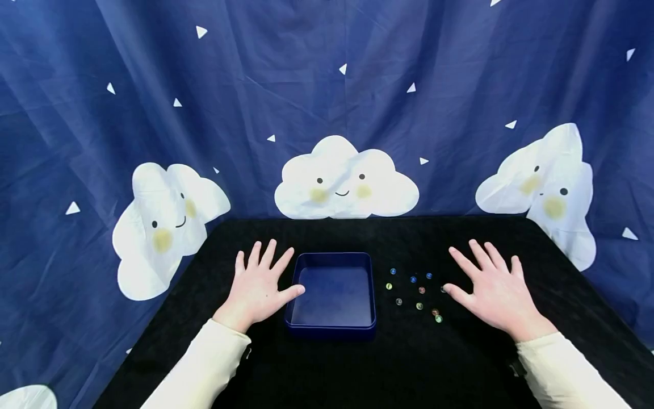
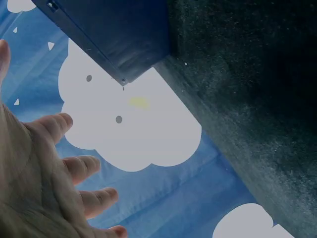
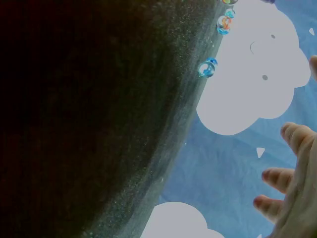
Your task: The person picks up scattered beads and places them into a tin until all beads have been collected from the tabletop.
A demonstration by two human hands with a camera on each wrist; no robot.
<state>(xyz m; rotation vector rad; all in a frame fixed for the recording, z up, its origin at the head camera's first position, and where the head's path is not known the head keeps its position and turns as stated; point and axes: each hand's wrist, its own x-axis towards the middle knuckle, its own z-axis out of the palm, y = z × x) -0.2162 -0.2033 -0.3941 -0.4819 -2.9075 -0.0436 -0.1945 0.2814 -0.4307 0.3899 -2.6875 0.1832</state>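
A square dark blue tray [image 1: 332,327] with raised walls stands near the middle of the black table. Left of it my left hand [image 1: 258,292] is spread, palm down, its thumb tip overlapping the tray's left wall in the head view; whether they touch I cannot tell. Several small glass marbles lie scattered right of the tray, among them a blue marble [image 1: 393,271], a yellow marble [image 1: 389,286] and a green marble [image 1: 439,319]. My right hand [image 1: 495,292] is spread too, holding nothing. Its thumb tip partly covers a marble [image 1: 443,289]. The right wrist view shows a blue-white marble [image 3: 207,68].
Black cloth covers the table [image 1: 327,375]. Behind it hangs a blue curtain [image 1: 306,68] with white triangles and smiling clouds, one cloud [image 1: 342,187] directly behind the tray.
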